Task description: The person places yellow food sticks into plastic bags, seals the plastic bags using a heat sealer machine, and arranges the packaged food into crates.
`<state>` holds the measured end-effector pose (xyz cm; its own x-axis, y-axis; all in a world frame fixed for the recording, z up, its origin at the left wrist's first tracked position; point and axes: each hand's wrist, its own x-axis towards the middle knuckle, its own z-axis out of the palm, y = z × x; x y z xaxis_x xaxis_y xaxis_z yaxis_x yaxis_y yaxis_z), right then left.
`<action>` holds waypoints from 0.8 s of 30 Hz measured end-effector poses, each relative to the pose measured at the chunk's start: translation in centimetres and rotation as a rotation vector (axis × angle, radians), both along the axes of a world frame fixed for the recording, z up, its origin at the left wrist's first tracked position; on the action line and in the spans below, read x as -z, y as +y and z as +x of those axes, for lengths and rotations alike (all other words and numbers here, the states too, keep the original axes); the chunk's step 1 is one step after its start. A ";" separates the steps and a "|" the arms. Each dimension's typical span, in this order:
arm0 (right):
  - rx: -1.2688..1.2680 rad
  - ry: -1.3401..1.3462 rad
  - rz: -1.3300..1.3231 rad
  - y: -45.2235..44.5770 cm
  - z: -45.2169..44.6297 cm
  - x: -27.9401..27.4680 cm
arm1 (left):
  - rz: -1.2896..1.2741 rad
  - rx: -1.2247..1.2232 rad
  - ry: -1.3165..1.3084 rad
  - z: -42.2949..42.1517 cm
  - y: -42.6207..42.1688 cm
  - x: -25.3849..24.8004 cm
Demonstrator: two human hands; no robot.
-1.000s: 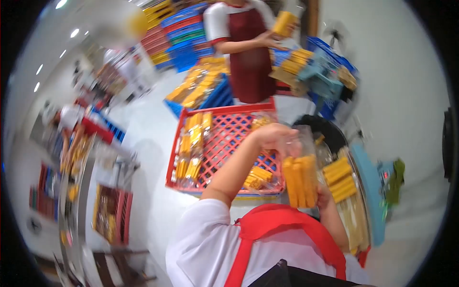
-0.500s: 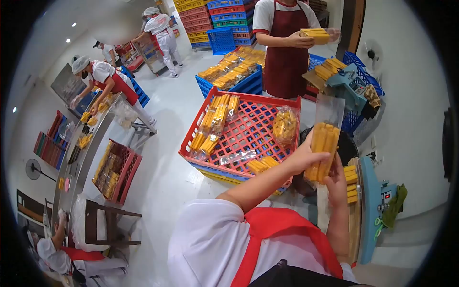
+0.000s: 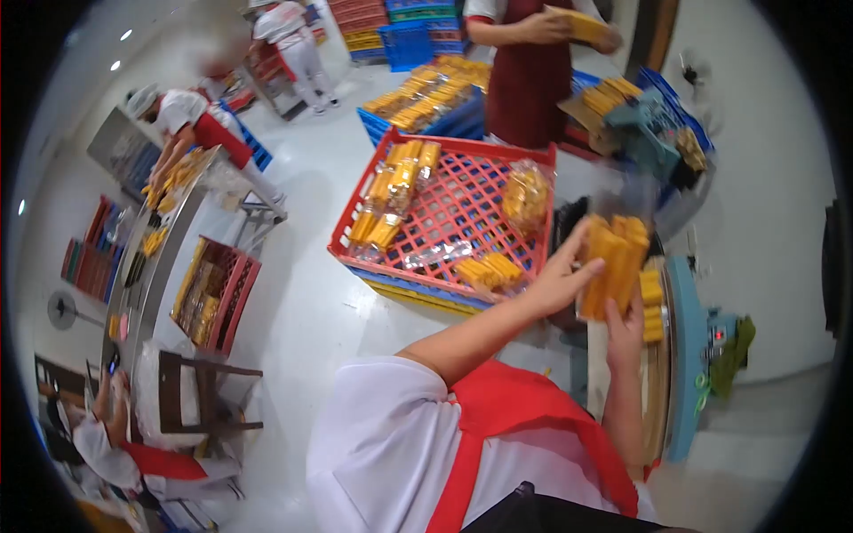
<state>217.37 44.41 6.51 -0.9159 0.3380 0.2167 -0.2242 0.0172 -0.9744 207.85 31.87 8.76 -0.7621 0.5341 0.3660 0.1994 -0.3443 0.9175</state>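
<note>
Upright between my hands is a clear plastic bag of yellow sticks (image 3: 611, 266), its loose top blurred. My left hand (image 3: 569, 275) grips its left side, with the thumb across the front. Lower down, my right hand (image 3: 627, 327) is closed on the bag's right side. Beside my left forearm stands a red crate (image 3: 462, 209), stacked on blue and yellow ones. Inside it are bagged yellow sticks (image 3: 391, 200) at the left, a bag of yellow pieces (image 3: 526, 197) at the right and a small bundle of sticks (image 3: 490, 268) near the front.
A light-blue machine (image 3: 684, 355) stands at my right, with yellow sticks (image 3: 653, 306) beside it. Across from me, a person in a dark red apron (image 3: 531, 89) holds another pack. Blue crates (image 3: 373, 129) of bagged sticks stand behind. Co-workers stand by a long table (image 3: 182, 240) at the left.
The camera view has shifted slightly, so the crates sit higher. My hands still hold the bag, whose sticks now look more spread at the top. The person opposite has moved their pack.
</note>
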 end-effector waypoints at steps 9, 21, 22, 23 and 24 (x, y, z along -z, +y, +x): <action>0.026 0.108 0.392 -1.1 -0.4 -4.1 | 0.170 0.052 -0.215 -2.0 -1.0 -2.8; -0.197 -0.220 -0.285 6.8 -12.1 -9.7 | 0.294 0.697 -1.153 -6.7 7.3 -4.8; -0.181 -0.216 -0.282 7.5 -12.6 -9.1 | 0.280 0.678 -1.159 -6.8 7.6 -4.8; -0.232 -0.252 -0.296 8.0 -13.0 -8.9 | 0.275 0.694 -1.160 -6.9 7.9 -4.9; -0.284 -0.290 -0.309 8.5 -13.2 -8.7 | 0.274 0.712 -1.175 -7.0 8.2 -4.9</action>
